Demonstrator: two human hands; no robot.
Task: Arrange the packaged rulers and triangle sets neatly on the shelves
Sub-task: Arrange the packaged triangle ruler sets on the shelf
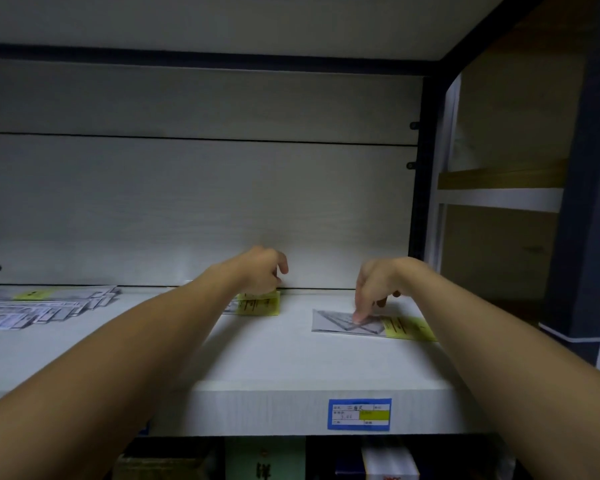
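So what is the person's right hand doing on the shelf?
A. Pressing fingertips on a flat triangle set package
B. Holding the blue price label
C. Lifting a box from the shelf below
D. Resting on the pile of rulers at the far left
A: the right hand has its fingertips down on the triangle set package, which lies flat on the shelf.

shelf board (274, 358): white, with a fine ribbed front edge
back wall (194, 202): pale grey with soft wood lines
shelf frame (421, 168): dark, almost black
price tag (359, 414): blue border, white inside, one yellow box; below the right hand (374, 285)
triangle set pack under the right hand (347, 322): clear and grey with dark lines, yellow card at its end
pack at the left hand (258, 303): yellow card with dark print
ruler packs (45, 306) far left of the left hand (260, 268): grey and white, yellow label
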